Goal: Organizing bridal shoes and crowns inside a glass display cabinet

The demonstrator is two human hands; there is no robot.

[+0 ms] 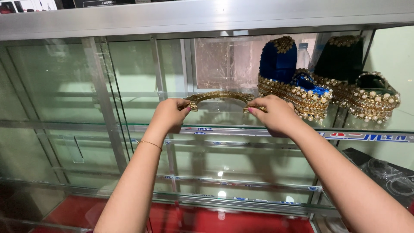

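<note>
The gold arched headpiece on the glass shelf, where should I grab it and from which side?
Take the gold arched headpiece by its two lower ends, coming from the open front of the cabinet. It stands as an arch with both ends down near the glass shelf, so they are the easiest parts to pinch. The left hand and right hand already grip one end each.

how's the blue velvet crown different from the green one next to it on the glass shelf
Colour: the blue crown is bright royal blue, while the green crown is a very dark green.
Place: the blue crown stands nearer the hands, just right of the right hand; the green crown stands farther right, by the cabinet's edge.
Both stand upright on the glass shelf, with a gold ornament on top and a gold band set with pearl-like beads.
</note>
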